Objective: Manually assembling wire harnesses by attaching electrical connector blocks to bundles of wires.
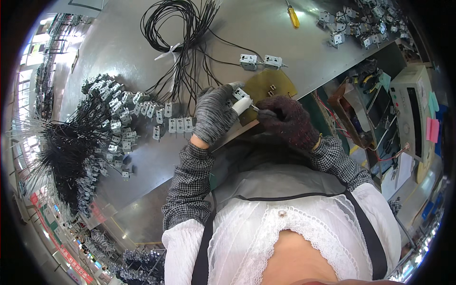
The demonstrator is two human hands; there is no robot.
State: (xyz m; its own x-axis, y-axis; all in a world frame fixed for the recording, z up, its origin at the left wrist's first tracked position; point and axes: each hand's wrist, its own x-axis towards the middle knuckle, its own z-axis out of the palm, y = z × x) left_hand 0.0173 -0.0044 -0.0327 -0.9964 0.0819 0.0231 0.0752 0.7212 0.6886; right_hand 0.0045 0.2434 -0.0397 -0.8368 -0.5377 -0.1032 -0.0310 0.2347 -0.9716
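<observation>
Holding a small metal part (pixel 240 93) with a white tube end (pixel 242 105), the left hand (pixel 214 115) has its gloved fingers clamped round it, just over the brown pad (pixel 275 83) at the table's (pixel 118 47) edge. Looks light, stiff and slippery, so I'd grip the metal body. Right hand (pixel 287 121) pinches a thin tool (pixel 256 109) against it.

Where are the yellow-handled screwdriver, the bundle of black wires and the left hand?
Yellow-handled screwdriver (pixel 293 17): head view, on its handle.
Bundle of black wires (pixel 176 21): head view, on the coiled loops.
Left hand (pixel 214 113): head view, on the glove's back.
</observation>
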